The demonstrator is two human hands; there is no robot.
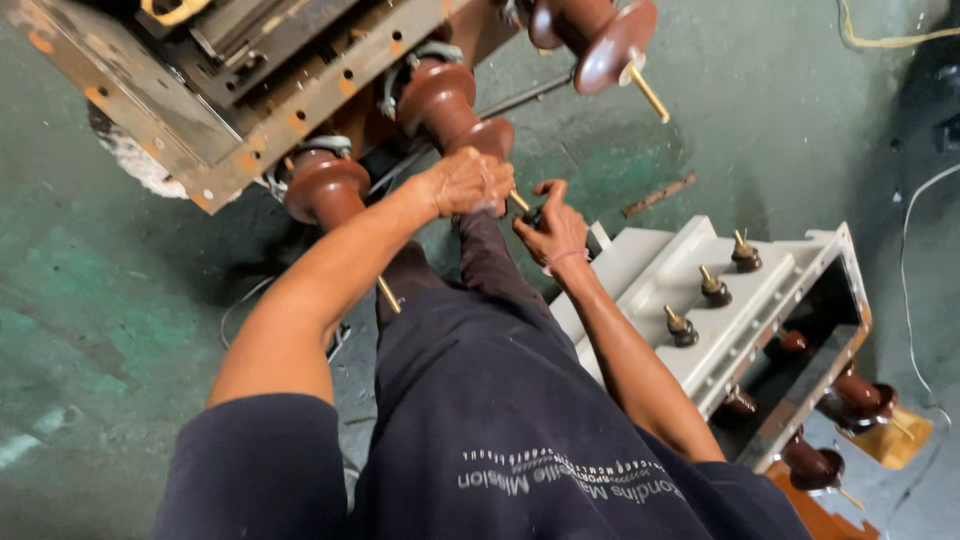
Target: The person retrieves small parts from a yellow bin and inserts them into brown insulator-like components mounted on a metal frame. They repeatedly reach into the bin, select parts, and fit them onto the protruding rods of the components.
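We close our left hand (468,182) around the tip of the middle brown insulator (452,108) on the rusty frame (210,110). Our right hand (553,228) pinches a small dark part at the brass stud (520,201) (too small to identify). A grey cover (690,290) lies near on the green floor (90,320).

grey metal cover (655,275) at 3 o'clock, three small brass-tipped studs on top | rusty bolt (660,194) on green floor (90,300), 1 o'clock | yellow cable (890,40) at 2 o'clock | white wire (905,260) far right
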